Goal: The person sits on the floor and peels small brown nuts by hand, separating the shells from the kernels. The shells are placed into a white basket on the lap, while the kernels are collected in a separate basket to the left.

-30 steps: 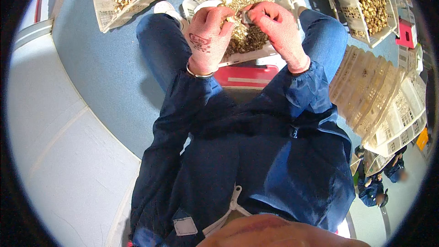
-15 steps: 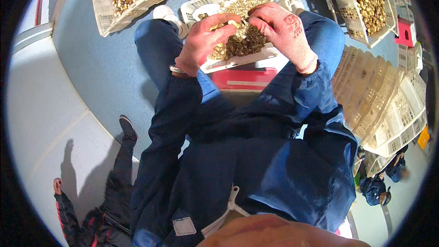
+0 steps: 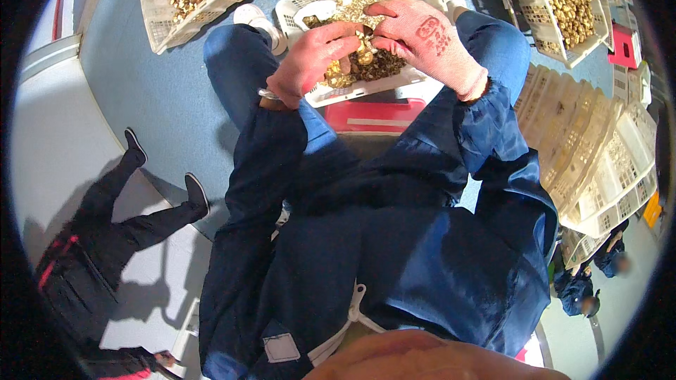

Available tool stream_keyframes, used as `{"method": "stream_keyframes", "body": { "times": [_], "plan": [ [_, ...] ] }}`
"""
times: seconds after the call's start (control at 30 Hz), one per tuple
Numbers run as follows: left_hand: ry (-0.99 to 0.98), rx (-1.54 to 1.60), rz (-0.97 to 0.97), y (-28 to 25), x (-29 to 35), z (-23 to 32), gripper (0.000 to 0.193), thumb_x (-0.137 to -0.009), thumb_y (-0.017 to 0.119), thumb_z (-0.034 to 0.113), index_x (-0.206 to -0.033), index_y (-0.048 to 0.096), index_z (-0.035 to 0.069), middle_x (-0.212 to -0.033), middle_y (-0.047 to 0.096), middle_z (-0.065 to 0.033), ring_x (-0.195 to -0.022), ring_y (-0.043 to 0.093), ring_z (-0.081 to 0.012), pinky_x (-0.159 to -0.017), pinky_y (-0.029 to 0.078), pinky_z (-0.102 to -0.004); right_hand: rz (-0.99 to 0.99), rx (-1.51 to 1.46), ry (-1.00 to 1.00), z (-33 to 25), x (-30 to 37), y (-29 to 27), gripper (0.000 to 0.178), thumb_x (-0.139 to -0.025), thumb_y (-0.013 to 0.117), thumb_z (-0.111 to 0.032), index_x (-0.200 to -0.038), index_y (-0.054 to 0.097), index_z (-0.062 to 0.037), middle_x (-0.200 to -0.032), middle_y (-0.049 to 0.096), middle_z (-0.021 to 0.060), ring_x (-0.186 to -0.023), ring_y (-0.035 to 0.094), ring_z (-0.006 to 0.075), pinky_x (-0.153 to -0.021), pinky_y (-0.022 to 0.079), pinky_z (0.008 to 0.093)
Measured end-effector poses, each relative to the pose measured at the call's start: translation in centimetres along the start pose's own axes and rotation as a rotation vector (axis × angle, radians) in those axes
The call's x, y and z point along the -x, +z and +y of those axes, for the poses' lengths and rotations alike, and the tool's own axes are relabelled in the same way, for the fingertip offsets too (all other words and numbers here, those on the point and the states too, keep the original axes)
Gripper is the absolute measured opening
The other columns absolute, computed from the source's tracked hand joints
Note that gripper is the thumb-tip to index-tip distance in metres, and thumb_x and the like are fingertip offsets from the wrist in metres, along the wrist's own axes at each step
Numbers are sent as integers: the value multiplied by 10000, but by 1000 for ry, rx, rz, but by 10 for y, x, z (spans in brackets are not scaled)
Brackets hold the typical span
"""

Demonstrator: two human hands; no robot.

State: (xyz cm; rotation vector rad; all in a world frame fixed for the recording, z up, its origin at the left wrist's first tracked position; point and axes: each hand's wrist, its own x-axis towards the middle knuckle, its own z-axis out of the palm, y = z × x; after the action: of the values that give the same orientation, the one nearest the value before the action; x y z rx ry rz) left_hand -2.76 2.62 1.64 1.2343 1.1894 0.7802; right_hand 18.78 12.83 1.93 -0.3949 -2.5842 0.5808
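Both of my hands wear pink knit gloves and meet over a white slotted plastic basket point(image 3: 384, 90) between my knees. My left hand point(image 3: 310, 60) comes from the left, thumb and fingers pinched on a small brown-and-pale mushroom point(image 3: 365, 55) at its fingertips. Facing it, my right hand point(image 3: 429, 42) is curled close to the same mushroom, a red print on its back. A small dark piece shows between the fingertips; I cannot tell what it is. Loose mushroom bits point(image 3: 384, 67), brown and cream, lie in the basket under my hands.
Under the basket's near side is a red plastic stool point(image 3: 373, 114). Mushroom-filled baskets stand at far left point(image 3: 151, 10) and far right point(image 3: 598, 10). Stacked empty crates point(image 3: 563, 134) rise on the right. A person in dark clothes point(image 3: 88, 260) is on the left; others are at lower right.
My hands have drawn closer together, and the mushroom now shows lower, between the fingertips. The person at the left has moved, both feet now in view.
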Motion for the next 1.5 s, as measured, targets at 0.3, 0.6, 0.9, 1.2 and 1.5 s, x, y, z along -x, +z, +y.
{"method": "stream_keyframes", "body": {
  "times": [0.3, 0.6, 0.9, 1.2, 1.5],
  "plan": [
    [-247, 189, 20, 8, 0, 1, 337, -965, 606, 170, -1235, 597, -32, -965, 632, -19, -851, 556, -61, -729, 466, -236, -81, 218, 16, -5, -5, 6, 224, -881, 641, -298, -972, 657, -94, -1081, 637, 79, -1014, 616, 297, -892, 497, 405],
    [-194, 396, 0, 7, 2, -13, 486, -974, 589, 179, -1403, 471, -17, -996, 620, 10, -817, 557, -59, -703, 456, -215, -5, 119, 283, -4, 2, 8, 186, -888, 662, -235, -930, 651, -55, -957, 637, 124, -915, 626, 321, -788, 500, 403],
    [396, -414, 813, -116, -18, 12, 332, -977, 530, 319, -1177, 662, 89, -825, 626, -28, -652, 550, -134, -545, 403, -271, 33, 76, 600, 7, 20, 12, 363, -935, 619, -402, -779, 617, -74, -730, 614, 135, -710, 624, 345, -637, 473, 434],
    [-107, 479, 795, -195, -29, -30, 443, -889, 587, 155, -1331, 603, 147, -1037, 688, -48, -746, 646, -150, -639, 532, -312, 7, -157, 620, 12, 13, 19, 220, -956, 599, -259, -957, 672, -52, -870, 680, 164, -829, 643, 376, -734, 488, 445],
    [-77, 403, 218, 31, -48, -10, 315, -938, 668, 296, -1120, 680, 39, -939, 690, -31, -861, 618, -110, -716, 506, -272, 250, -593, 793, 36, 25, 24, 353, -958, 651, -339, -927, 703, 8, -749, 648, 4, -709, 534, 101, -656, 442, 278]
  ]
}}
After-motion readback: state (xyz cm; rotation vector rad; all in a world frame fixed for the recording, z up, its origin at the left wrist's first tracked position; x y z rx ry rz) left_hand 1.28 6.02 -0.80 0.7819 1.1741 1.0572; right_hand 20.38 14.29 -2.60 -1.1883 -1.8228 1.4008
